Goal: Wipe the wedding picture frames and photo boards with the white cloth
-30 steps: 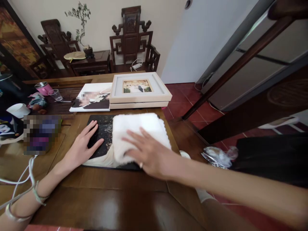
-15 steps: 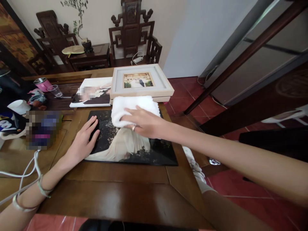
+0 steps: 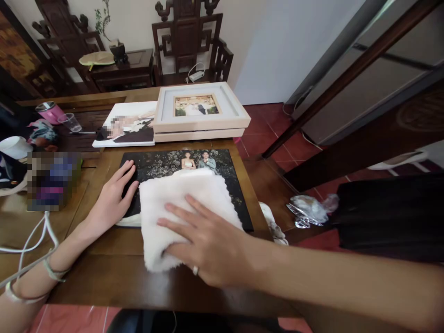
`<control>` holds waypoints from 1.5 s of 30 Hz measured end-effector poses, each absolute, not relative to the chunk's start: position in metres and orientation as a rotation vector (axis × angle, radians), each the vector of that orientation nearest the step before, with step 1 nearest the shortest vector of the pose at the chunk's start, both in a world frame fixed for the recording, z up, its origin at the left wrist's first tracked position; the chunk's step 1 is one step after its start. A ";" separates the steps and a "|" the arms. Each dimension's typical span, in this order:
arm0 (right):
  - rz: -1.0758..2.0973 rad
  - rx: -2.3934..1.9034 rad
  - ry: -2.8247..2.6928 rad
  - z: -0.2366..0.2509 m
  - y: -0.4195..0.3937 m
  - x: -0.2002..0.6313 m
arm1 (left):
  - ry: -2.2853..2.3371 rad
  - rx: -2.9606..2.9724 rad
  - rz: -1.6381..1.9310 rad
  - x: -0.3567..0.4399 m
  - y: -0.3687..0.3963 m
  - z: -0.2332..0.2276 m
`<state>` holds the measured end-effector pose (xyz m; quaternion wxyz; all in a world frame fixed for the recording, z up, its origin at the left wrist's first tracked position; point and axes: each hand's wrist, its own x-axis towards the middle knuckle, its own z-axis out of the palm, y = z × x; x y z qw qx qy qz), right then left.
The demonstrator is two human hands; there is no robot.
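Pressing flat, right hand (image 3: 204,245) on white towel (image 3: 180,208) hiding the photo print's (image 3: 166,162) lower half, left hand (image 3: 111,199) spread open on its edge.

Home: carved chairs (image 3: 189,39), wedding photos (image 3: 196,105)

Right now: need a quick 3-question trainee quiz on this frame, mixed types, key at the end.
1. True or false: the right hand presses flat on the white cloth.
2. What does the left hand touch?
A. the pink cup
B. the left edge of the dark photo print
C. the stacked wooden frames
3. Fill in: the cloth's near edge hangs past the print onto the wooden ____.

Key
1. True; fingers spread on top of it.
2. B; palm down on the print's edge.
3. table.
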<state>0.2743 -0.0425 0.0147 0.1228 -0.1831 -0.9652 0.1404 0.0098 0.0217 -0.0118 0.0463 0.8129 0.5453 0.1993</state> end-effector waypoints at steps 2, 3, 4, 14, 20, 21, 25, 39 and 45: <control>0.407 -0.576 -2.834 0.015 -0.022 0.273 | 1.668 2.485 0.607 0.010 0.022 -0.012; 0.396 -0.612 -2.845 0.016 -0.009 0.273 | 1.670 2.486 0.607 0.010 0.022 -0.012; 0.380 -0.658 -2.854 0.016 0.005 0.272 | 1.673 2.484 0.609 0.010 0.022 -0.012; 0.229 -0.908 -2.859 0.018 0.057 0.269 | 1.705 2.436 0.595 0.012 0.022 -0.011; 0.174 -0.609 -2.808 0.009 -0.032 0.269 | 1.691 2.449 0.569 0.011 0.023 -0.012; 0.158 -0.566 -2.792 0.009 -0.043 0.270 | 1.692 2.450 0.557 0.011 0.023 -0.012; 0.170 -0.542 -2.804 0.008 -0.046 0.272 | 1.684 2.452 0.509 0.011 0.022 -0.011; 0.219 -0.848 -2.804 0.009 0.058 0.301 | 1.638 2.470 0.546 0.008 0.021 -0.013; 0.194 -0.656 -2.740 0.002 -0.033 0.288 | 1.660 2.478 0.534 0.009 0.022 -0.014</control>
